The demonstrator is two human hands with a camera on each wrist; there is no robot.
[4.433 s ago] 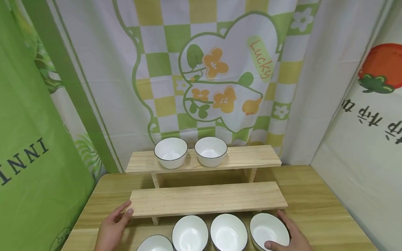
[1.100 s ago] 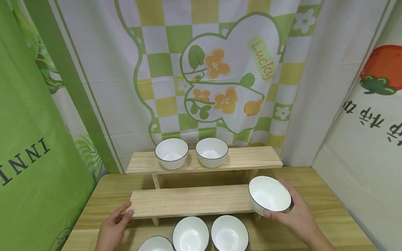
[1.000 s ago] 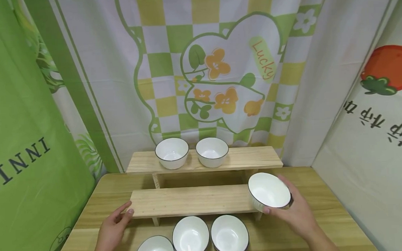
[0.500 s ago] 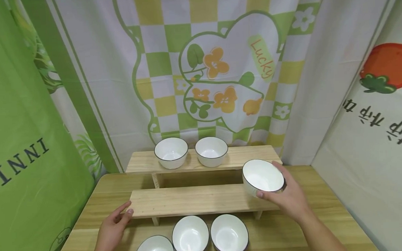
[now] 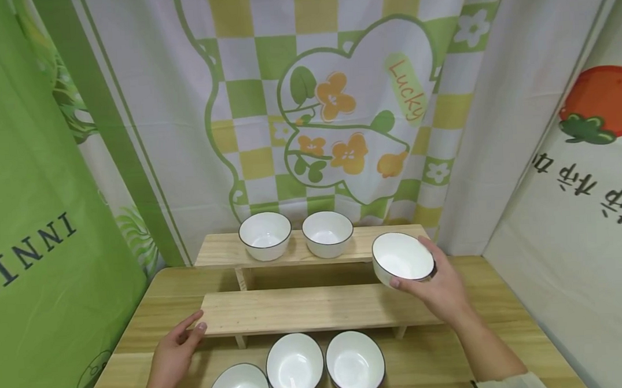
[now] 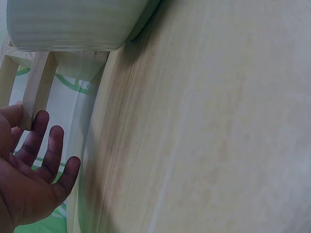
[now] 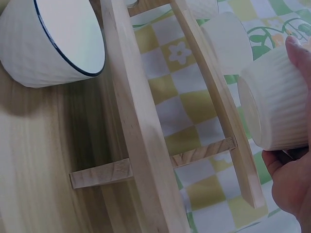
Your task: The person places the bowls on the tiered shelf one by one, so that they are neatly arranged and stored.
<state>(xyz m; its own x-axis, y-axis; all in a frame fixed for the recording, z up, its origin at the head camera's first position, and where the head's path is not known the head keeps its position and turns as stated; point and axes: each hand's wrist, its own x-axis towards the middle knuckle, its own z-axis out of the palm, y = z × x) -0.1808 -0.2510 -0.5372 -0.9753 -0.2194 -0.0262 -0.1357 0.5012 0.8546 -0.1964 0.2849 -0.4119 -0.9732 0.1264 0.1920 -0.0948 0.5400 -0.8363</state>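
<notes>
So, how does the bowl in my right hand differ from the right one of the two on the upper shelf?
The held bowl is gripped by the right hand, while the shelf bowl is touched by neither hand. The held bowl looks slightly tilted; the shelf bowl stands upright on the upper shelf. Both are white, dark-rimmed and empty.

A green cloth (image 5: 24, 183) hangs at the left of the frame, dark letters (image 5: 28, 256) climbing across it. Top centre, the back cloth (image 5: 161, 108) carries checks (image 5: 248, 98) — green, yellow and white — plus orange flowers (image 5: 335, 96) and a tag (image 5: 406, 88) (it reads "Lucky"). At the right, a pale cloth (image 5: 580, 263) shows a red fruit (image 5: 606, 97) above black characters (image 5: 576, 179). A wood-grain table (image 5: 504, 324) fills the bottom.
</notes>
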